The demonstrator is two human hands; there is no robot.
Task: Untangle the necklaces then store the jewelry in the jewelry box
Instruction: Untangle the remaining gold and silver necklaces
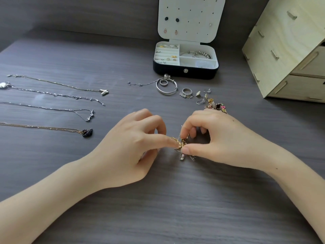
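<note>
My left hand [133, 143] and my right hand [214, 138] meet at the table's middle, both pinching a small tangle of gold and silver chains [181, 144]; a pale pendant [182, 156] hangs below it. Several untangled necklaces lie stretched out at the left: one with a white pendant [103, 92], a silver chain [52, 93], a branch pendant [89, 115], a black swan pendant [87, 132]. The jewelry box [185, 72] stands open at the back, with rings, earrings and a bracelet in its compartments.
In front of the box lie a silver bangle [166, 88] with a ring inside it, a thin chain [140, 84], a ring [186, 91], earrings [202, 95] and a heap of coloured charms [217, 105]. A wooden drawer unit [288, 50] stands at the right.
</note>
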